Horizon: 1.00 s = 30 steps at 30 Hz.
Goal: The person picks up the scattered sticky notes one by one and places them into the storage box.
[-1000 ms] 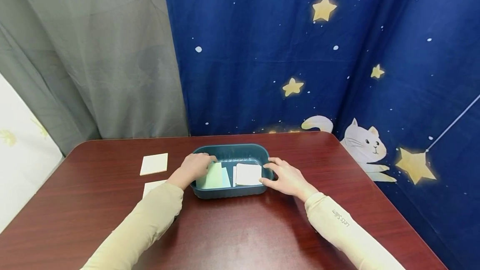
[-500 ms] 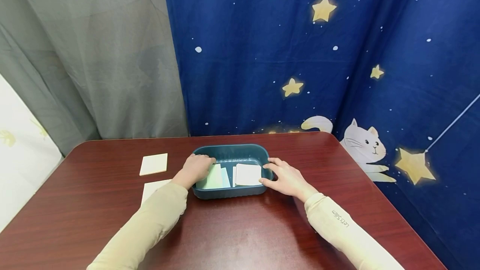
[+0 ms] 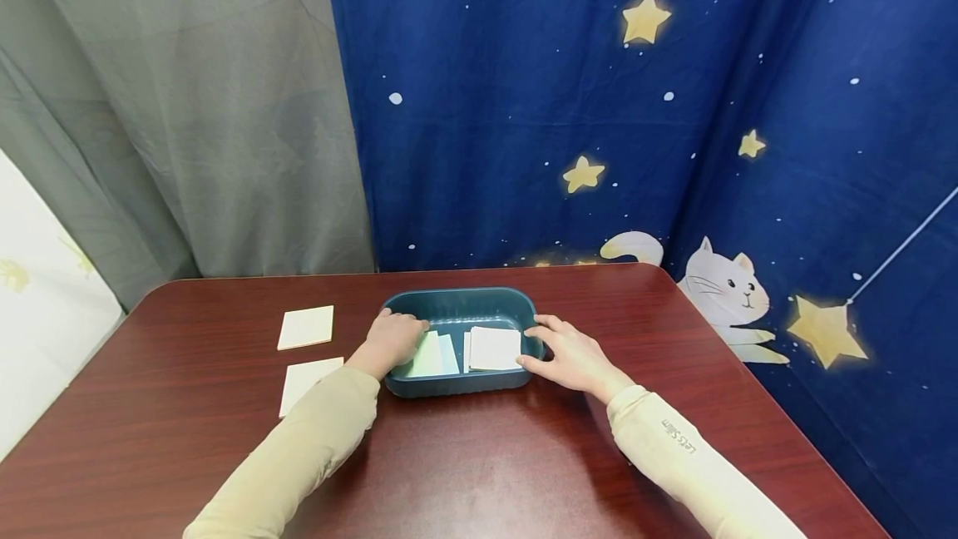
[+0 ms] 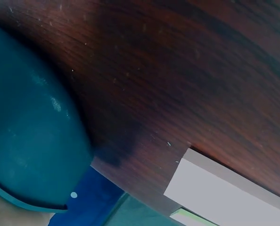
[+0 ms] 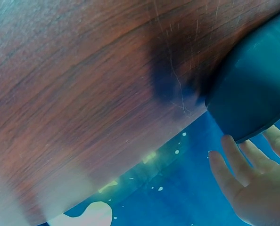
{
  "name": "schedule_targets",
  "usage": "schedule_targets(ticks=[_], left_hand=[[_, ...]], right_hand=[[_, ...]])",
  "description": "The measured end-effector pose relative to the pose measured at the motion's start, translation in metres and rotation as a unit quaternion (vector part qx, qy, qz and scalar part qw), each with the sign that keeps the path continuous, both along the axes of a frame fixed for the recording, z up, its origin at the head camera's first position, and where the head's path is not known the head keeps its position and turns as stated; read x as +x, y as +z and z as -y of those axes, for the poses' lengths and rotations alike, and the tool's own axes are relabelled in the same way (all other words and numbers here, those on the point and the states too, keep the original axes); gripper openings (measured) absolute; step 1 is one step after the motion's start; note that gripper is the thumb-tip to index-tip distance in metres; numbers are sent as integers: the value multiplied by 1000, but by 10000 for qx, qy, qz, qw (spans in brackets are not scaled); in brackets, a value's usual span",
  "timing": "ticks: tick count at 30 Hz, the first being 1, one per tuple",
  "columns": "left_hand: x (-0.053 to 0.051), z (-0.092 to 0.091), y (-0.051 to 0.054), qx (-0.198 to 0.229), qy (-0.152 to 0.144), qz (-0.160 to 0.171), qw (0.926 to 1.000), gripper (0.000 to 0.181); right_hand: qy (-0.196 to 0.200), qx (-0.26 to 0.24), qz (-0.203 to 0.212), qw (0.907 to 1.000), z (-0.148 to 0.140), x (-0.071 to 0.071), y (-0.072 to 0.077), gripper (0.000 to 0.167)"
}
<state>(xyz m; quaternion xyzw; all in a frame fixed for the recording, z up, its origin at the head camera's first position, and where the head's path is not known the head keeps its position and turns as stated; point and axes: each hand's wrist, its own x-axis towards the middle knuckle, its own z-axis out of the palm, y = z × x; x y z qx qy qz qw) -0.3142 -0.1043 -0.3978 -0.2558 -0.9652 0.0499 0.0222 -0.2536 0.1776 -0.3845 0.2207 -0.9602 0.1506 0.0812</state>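
A dark teal plastic bin (image 3: 460,387) stands on the table. My left hand (image 3: 394,338) reaches over its left end, above the pale green sticky notes (image 3: 427,358) inside, and partly covers them. Its fingertips are hidden, so whether it grips the rim or the notes cannot be told. Light blue notes (image 3: 449,354) lie beside the green ones. White sticky notes (image 3: 496,348) lie in the bin's right half. At the right end my right hand (image 3: 572,358) touches the rim with its fingers spread; the right wrist view shows these fingers (image 5: 233,160) extended against the bin's edge.
Left of the bin, a cream sticky-note pad (image 3: 306,328) lies on the reddish-brown table (image 3: 479,456). A white pad (image 3: 305,381) lies nearer, close to my left sleeve (image 3: 299,439). Grey and blue curtains (image 3: 479,106) hang just beyond the table's far edge.
My left hand and forearm have shifted slightly right, uncovering more of the nearer white pad. More of the green notes is now behind the hand. My right hand has stayed at the bin's right end.
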Motion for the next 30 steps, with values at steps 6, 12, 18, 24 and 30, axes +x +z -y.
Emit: schedule_targets(ticks=[6, 12, 18, 24, 30], left_hand=[[1, -2, -1, -146, 144, 68, 9998, 29], [4, -3, -1, -319, 153, -14, 9994, 30], [5, -2, -1, -249, 130, 39, 9996, 28], [5, 1, -4, -39, 0, -150, 9999, 28], [10, 6, 0, 540, -348, -793, 9948, 23]], right_hand=[[-1, 11, 19, 10000, 0, 0, 0, 54], [7, 3, 1, 10000, 0, 0, 0, 53], [8, -14, 1, 10000, 1, 0, -1, 53], [19, -19, 5, 10000, 1, 0, -2, 54], [21, -40, -12, 10000, -1, 0, -2, 55]])
